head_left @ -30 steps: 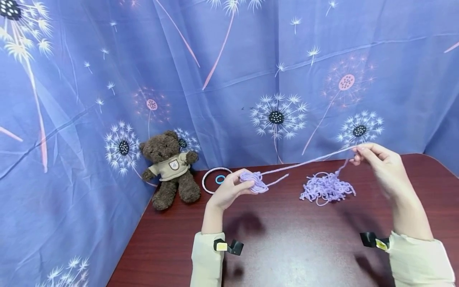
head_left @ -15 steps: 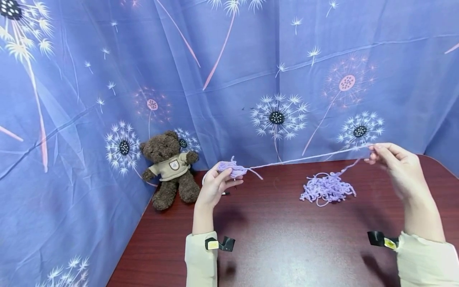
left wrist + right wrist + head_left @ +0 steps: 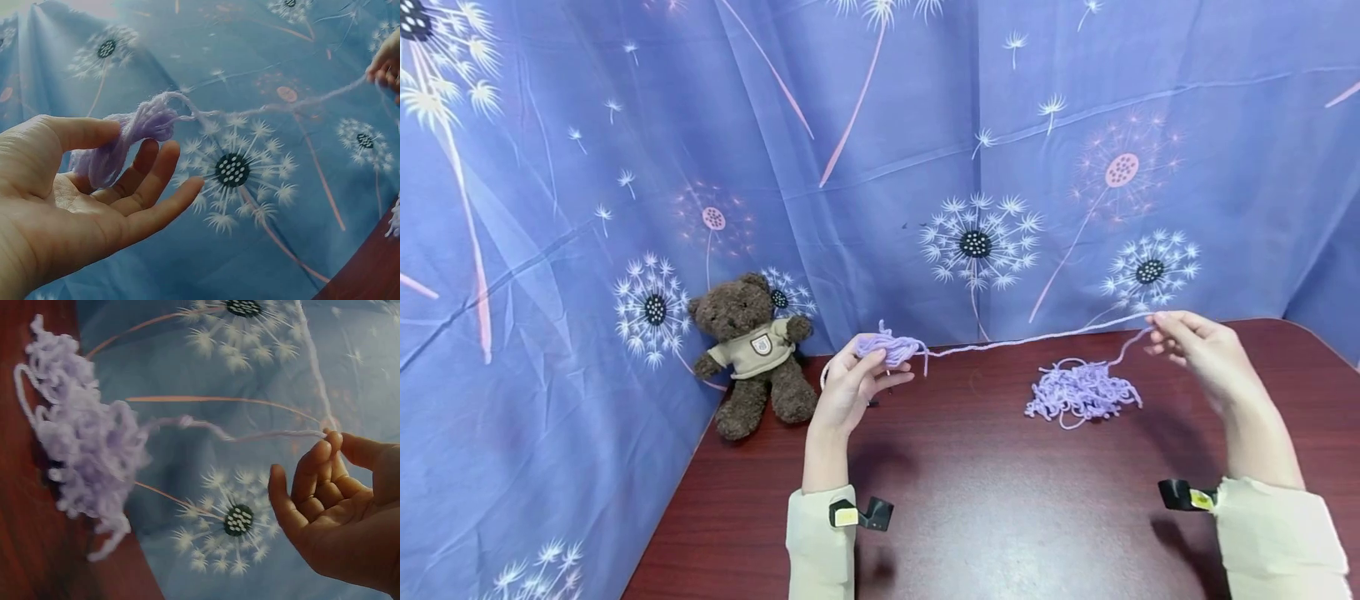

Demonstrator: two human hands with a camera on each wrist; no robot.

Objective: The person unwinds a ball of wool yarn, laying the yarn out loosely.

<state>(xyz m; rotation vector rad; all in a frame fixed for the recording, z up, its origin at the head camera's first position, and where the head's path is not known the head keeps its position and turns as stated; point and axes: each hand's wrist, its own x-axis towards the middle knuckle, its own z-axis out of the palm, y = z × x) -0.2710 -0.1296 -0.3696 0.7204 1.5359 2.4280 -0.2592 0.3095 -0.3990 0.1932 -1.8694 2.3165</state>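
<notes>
My left hand [image 3: 842,387] pinches a small wound bundle of lilac yarn [image 3: 134,137] between thumb and fingers, above the table. One yarn strand [image 3: 1015,340] runs from the bundle across to my right hand [image 3: 1198,354], sagging slightly. Thumb and forefinger of the right hand pinch that strand, seen closely in the right wrist view. From those fingertips the yarn drops to a loose, tangled lilac yarn pile [image 3: 1082,393] on the table, with a small knot showing along it in the right wrist view.
A brown teddy bear [image 3: 752,354] in a beige shirt sits at the table's back left, against the blue dandelion curtain [image 3: 880,233]. A white ring is mostly hidden behind my left hand. The dark red table [image 3: 1000,492] extends in front of the pile.
My left hand has moved left and up with the bundle. The right hand went right, then came back left and slightly down, and the strand has slackened. The pile stays put.
</notes>
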